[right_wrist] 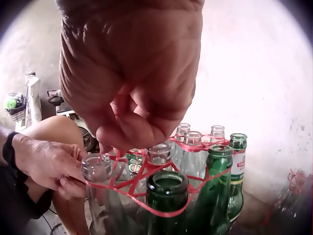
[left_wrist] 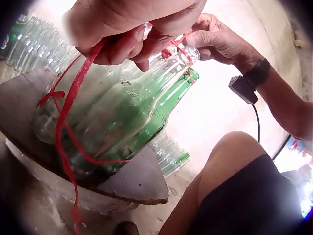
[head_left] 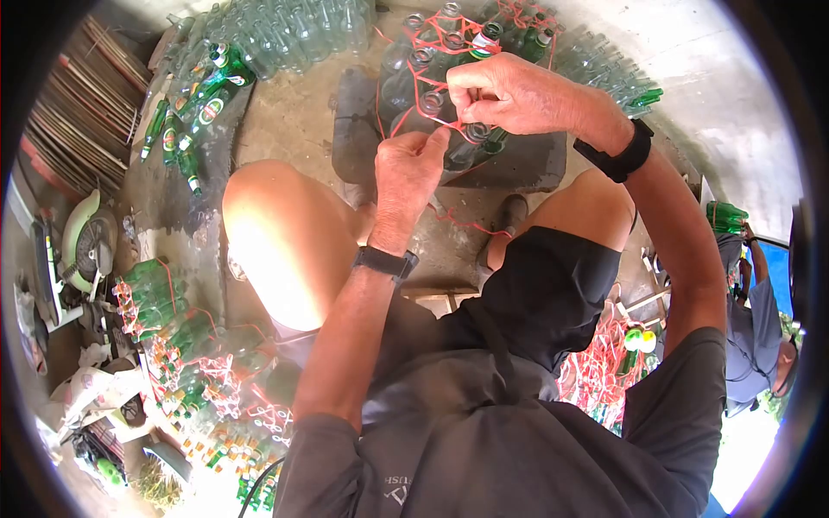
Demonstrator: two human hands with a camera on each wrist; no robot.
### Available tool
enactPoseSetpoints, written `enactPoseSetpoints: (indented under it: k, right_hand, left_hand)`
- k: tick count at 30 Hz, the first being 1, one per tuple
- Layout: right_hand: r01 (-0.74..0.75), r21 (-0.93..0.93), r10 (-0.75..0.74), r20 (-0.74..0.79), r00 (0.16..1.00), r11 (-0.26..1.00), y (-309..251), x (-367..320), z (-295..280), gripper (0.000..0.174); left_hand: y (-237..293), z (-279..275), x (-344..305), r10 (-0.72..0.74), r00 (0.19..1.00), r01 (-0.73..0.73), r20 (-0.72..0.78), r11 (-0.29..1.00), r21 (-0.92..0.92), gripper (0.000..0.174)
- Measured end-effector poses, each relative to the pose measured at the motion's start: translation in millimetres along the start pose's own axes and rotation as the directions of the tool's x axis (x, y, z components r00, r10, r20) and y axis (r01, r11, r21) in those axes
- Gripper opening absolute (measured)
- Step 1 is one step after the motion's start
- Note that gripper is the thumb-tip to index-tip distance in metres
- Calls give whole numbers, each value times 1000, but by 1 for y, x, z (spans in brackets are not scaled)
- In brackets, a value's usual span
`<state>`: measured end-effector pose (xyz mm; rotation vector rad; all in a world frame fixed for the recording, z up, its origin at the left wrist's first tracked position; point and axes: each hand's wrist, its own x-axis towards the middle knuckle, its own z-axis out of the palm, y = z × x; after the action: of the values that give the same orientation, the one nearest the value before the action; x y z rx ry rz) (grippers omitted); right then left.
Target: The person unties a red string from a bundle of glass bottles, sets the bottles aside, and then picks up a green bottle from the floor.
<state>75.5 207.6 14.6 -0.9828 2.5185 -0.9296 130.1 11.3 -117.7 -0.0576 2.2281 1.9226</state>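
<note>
Apparently mid-tying: left hand (head_left: 406, 177) and right hand (head_left: 531, 97) both pinch red strip (left_wrist: 74, 92) (right's hold partly hidden) beside grouped bottles (right_wrist: 214, 178); next move likely calls for even tension.

red ribbon (right_wrist: 166, 214) around upright bottles (right_wrist: 214, 193)

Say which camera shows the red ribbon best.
The right wrist view: close up, the red ribbon loops around bottle necks. The head view shows it smaller, from above; the left wrist view, mainly strands hanging down.

Glossy, smooth glass bottles (right_wrist: 167, 198); shiny red plastic-looking ribbon (left_wrist: 68, 112); rough, matt slab (left_wrist: 139, 178).
</note>
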Motion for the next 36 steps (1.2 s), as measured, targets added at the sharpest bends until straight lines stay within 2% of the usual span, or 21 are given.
enactPoseSetpoints:
  k: [1, 2, 4, 5, 7, 10, 17, 25, 29, 31, 34, 36]
  right_hand:
    - [-63, -26, 64, 32, 997, 998, -3, -1, -2, 18]
    - [-64, -25, 65, 31, 997, 998, -3, -2, -3, 18]
    - [-49, -259, 51, 0, 999, 965, -3, -5, -6, 12]
    - [-48, -259, 49, 0, 999, 965, -3, -6, -8, 12]
    - [-24, -473, 25, -5, 1000, 881, -3, -10, -12, 10]
    - [-26, -497, 1, -51, 999, 867, 1, -11, -12, 10]
    - [-55, -448, 28, -66, 997, 892, 18, -11, -16, 8]
    - [-11, -472, -66, -147, 987, 881, 22, -13, -9, 12]
    - [-28, -536, -32, -103, 994, 844, 25, -16, -12, 14]
    - [52, -581, -142, -112, 983, 812, 26, -16, -16, 16]
    - [25, -622, -69, -47, 997, 783, 26, -17, -21, 10]
    - [34, -618, -111, -87, 990, 785, 24, -14, -19, 11]
  left_hand:
    - [0, 1, 0, 17, 1000, -17, 2, 1000, -4, 35]
    - [0, 1, -1, 17, 1000, -17, 3, 1000, -3, 35]
    - [12, 1, -4, 38, 999, -38, -7, 999, 31, 32]
    - [17, 1, -6, 38, 999, -38, -8, 999, 31, 32]
    - [22, 1, -8, 61, 998, -60, -27, 998, 36, 31]
    - [25, 4, -8, 103, 994, -101, -45, 994, 35, 29]
    - [25, 4, -7, 75, 996, -75, -40, 997, -12, 27]
    - [21, 6, -6, 66, 997, -69, -44, 996, -59, 25]
    - [23, 8, -5, 73, 996, -75, -57, 997, -28, 25]
    - [24, 10, -6, 97, 993, -99, -67, 995, -29, 24]
    - [25, 12, -6, 102, 993, -103, -59, 994, -24, 23]
    - [27, 12, -7, 101, 993, -102, -63, 995, -10, 23]
